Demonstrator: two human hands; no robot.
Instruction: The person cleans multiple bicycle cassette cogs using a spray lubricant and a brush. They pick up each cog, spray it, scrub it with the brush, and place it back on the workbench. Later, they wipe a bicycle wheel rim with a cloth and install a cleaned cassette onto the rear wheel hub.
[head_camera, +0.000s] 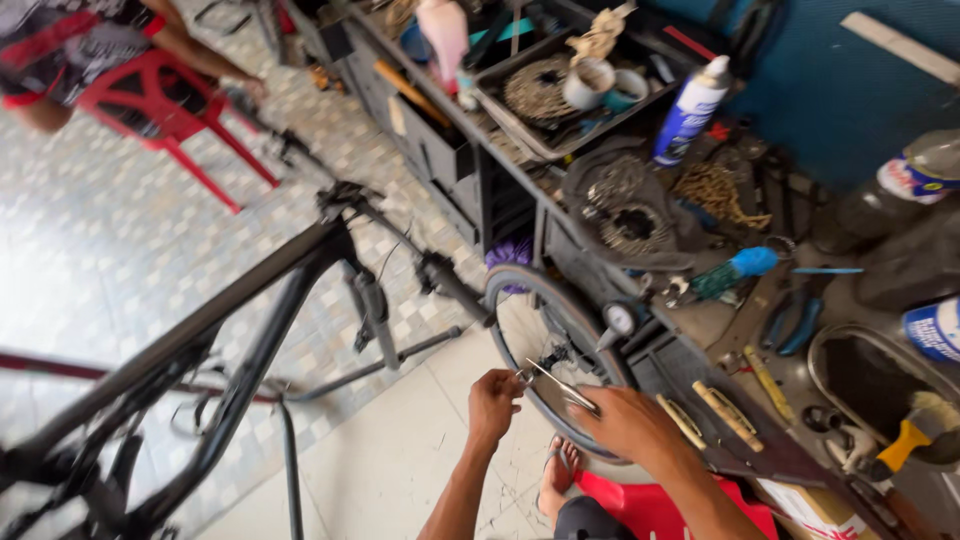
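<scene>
1. The bicycle wheel (545, 335) has a matt black rubber tyre and thin, shiny metal spokes.
2. The pliers (560, 388) in the right hand (630, 425) look like bright bare metal.
3. The bicycle frame (215, 345) is smooth, dark and slightly glossy.
4. The worktop (740, 330) looks like dark, grimy, dull metal.
5. The spray can (692, 108) is glossy, with a white plastic cap.
6. The brush (925, 425) has a smooth yellow plastic handle and rough pale bristles.
7. The floor (400, 460) is of smooth, faintly shiny pale tiles.
</scene>
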